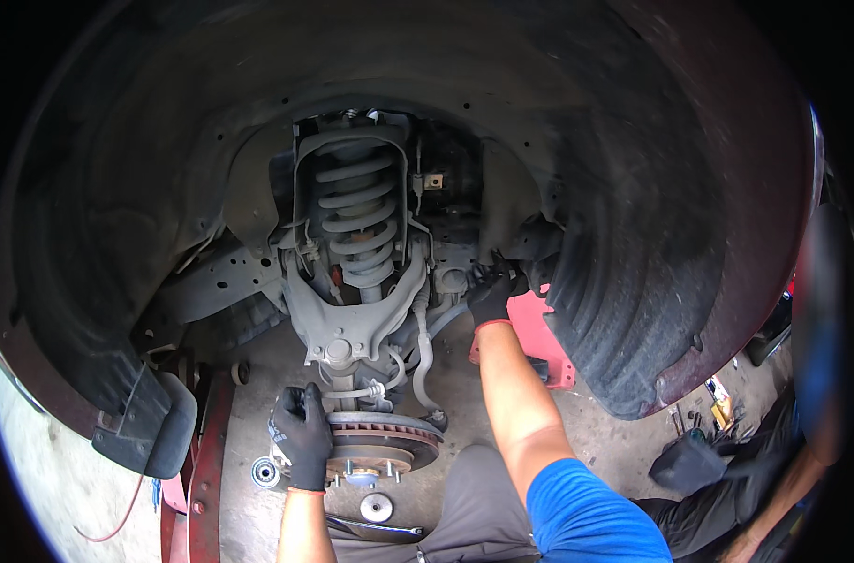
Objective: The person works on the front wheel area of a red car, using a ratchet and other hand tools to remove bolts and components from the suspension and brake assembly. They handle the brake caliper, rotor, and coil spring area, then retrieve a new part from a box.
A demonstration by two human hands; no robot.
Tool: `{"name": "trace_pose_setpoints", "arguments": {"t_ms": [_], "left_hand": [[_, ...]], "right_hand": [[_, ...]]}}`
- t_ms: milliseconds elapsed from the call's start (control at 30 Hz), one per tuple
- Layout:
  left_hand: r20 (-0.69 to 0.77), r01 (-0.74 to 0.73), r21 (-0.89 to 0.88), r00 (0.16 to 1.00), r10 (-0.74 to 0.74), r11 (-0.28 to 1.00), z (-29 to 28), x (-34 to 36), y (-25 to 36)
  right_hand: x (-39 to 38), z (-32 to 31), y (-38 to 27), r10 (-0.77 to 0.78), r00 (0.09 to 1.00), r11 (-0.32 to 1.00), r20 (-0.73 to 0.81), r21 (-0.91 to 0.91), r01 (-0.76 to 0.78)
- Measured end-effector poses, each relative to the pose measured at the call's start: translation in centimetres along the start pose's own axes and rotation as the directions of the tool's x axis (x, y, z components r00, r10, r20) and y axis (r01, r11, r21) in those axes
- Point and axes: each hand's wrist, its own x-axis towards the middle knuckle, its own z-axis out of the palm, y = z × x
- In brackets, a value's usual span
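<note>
Landmark: coil spring (358, 223) | I see the brake disc (375, 445) well below the spring | my left hand (302, 439): lower left of the spring, near the disc's left edge, fingers curled, I cannot tell if they hold something | my right hand (492, 295): lower right of the spring, fingers partly hidden, grip I cannot tell

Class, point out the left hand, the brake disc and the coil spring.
Left hand (303, 439): head view, on its gloved back.
Brake disc (380, 433): head view, on its vented edge.
Coil spring (356, 199): head view, on a middle coil.
</note>
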Motion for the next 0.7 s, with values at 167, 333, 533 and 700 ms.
{"name": "trace_pose_setpoints", "arguments": {"t_ms": [167,333,533,700], "left_hand": [[0.002,0.017,-0.107,1.000,-0.017,0.994,0.1,-0.1,0.0],[0.032,-0.004,-0.180,0.999,0.010,0.984,0.1,-0.2,0.1],[0.021,-0.045,-0.144,0.999,0.049,0.989,0.1,-0.1,0.7],[0.007,-0.103,-0.131,0.994,0.105,0.986,-0.1,-0.2,0.8]], "right_hand": [[0.9,-1.6,2.8,-0.082,0.830,0.976,0.552,0.213,-0.046],[1.4,-3.0,4.0,-0.118,0.965,0.993,0.236,0.049,0.109],[-3.3,-1.7,-0.5,-0.097,0.911,0.971,0.402,0.239,-0.003],[-6.7,0.1,0.3,0.028,0.837,0.932,0.546,0.288,-0.218]]}}
